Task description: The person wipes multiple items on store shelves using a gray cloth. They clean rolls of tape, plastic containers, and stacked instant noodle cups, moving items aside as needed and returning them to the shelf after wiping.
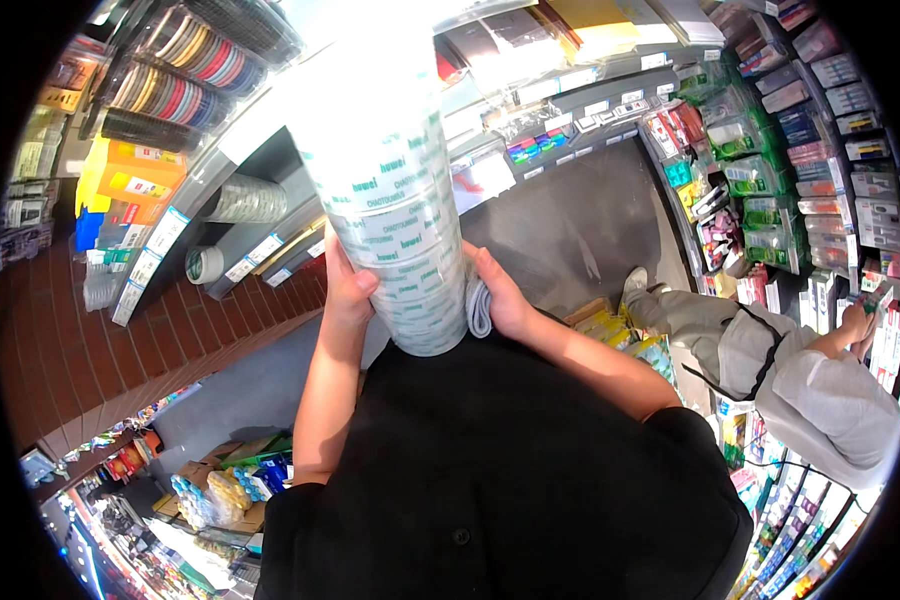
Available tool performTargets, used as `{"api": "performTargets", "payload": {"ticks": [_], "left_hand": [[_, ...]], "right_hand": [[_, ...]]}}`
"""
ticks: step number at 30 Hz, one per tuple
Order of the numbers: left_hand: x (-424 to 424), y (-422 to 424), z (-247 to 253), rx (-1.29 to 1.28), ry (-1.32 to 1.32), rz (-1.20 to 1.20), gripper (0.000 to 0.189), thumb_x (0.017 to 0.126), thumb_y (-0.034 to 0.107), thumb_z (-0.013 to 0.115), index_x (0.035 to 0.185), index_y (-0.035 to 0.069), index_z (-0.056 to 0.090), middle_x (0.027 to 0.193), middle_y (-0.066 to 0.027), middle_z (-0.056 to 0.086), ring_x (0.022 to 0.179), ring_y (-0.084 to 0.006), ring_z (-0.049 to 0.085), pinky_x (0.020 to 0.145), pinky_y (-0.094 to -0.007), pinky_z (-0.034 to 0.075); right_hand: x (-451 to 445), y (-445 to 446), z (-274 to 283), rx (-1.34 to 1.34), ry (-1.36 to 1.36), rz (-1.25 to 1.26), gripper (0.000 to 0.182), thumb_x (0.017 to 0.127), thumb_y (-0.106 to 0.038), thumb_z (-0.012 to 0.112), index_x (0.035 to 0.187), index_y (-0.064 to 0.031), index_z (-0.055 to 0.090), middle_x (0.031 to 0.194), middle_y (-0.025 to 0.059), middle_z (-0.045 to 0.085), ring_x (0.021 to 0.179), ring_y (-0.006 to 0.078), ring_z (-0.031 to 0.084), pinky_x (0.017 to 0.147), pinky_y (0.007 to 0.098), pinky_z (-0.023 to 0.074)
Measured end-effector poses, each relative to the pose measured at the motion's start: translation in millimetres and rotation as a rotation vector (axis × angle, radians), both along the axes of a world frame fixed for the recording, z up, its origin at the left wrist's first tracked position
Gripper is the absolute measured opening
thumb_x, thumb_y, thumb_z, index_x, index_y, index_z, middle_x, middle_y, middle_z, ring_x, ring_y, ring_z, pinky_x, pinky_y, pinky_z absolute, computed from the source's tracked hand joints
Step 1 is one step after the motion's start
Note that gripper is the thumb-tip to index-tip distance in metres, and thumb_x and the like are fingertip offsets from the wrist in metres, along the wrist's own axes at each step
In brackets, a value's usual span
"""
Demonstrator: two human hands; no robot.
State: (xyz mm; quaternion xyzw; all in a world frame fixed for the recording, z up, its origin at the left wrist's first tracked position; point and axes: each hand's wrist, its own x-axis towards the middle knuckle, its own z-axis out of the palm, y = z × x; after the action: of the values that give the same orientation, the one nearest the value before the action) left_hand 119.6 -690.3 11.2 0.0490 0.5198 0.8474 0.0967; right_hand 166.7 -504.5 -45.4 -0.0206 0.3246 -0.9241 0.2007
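A tall stack of clear packing tape rolls (pixel 401 240) with green print stands before my chest, its far end washed out by glare. My left hand (pixel 349 281) grips its left side, thumb pressed on the rolls. Against its right side lies my right hand (pixel 499 289), with a folded grey cloth (pixel 478 307) between that palm and the rolls. To the left, more tape rolls (pixel 251 199) lie in a dark shelf compartment, and one roll (pixel 205 265) sits near the shelf's lower end.
Price-tagged shelves (pixel 150 255) curve along the left, above a brick-patterned surface (pixel 165 337). Stationery racks (pixel 750 172) line the right. A person in light clothing (pixel 735 345) is at the right racks, holding a small item. Yellow packages (pixel 607 326) lie on the floor near my right arm.
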Motion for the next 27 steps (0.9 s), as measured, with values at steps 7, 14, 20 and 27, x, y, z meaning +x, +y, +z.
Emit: {"api": "performTargets", "payload": {"ticks": [7, 14, 20, 27], "left_hand": [[-7, -1, -1, 0.020, 0.017, -0.014, 0.101, 0.069, 0.045, 0.085, 0.143, -0.007, 0.041, 0.134, -0.0160, 0.060, 0.122, -0.0240, 0.061, 0.105, -0.0377, 0.049], [-9, -5, 7, -0.192, 0.200, -0.045, 0.090, 0.076, 0.037, 0.086, 0.142, -0.010, 0.046, 0.134, -0.0143, 0.060, 0.124, -0.0214, 0.057, 0.108, -0.0353, 0.042], [-7, -9, -1, -0.121, 0.153, -0.187, 0.088, 0.076, 0.028, 0.085, 0.145, -0.008, 0.045, 0.139, -0.0139, 0.058, 0.128, -0.0221, 0.055, 0.111, -0.0372, 0.040], [-23, 7, -9, 0.086, 0.048, -0.276, 0.119, 0.074, 0.037, 0.088, 0.162, 0.007, 0.015, 0.159, -0.0162, 0.037, 0.143, -0.0273, 0.041, 0.117, -0.0408, 0.032]], "right_hand": [[-28, -6, 54, 0.099, -0.012, -0.154, 0.054, 0.111, -0.042, 0.036, 0.130, 0.0050, 0.055, 0.123, 0.0120, 0.066, 0.114, 0.0162, 0.060, 0.103, 0.0314, 0.0443], [-57, -6, 86, 0.081, 0.054, -0.354, 0.052, 0.112, -0.039, 0.034, 0.130, 0.0038, 0.058, 0.126, 0.0116, 0.064, 0.116, 0.0165, 0.058, 0.103, 0.0324, 0.0436], [-85, 12, 77, 0.039, 0.123, -0.531, 0.055, 0.110, -0.043, 0.033, 0.135, 0.0018, 0.054, 0.130, 0.0142, 0.064, 0.120, 0.0244, 0.061, 0.107, 0.0373, 0.0437], [-141, 49, 123, -0.105, 0.019, -0.115, 0.084, 0.099, -0.071, 0.036, 0.144, -0.0015, 0.050, 0.138, 0.0176, 0.060, 0.125, 0.0319, 0.058, 0.106, 0.0471, 0.0453]]}}
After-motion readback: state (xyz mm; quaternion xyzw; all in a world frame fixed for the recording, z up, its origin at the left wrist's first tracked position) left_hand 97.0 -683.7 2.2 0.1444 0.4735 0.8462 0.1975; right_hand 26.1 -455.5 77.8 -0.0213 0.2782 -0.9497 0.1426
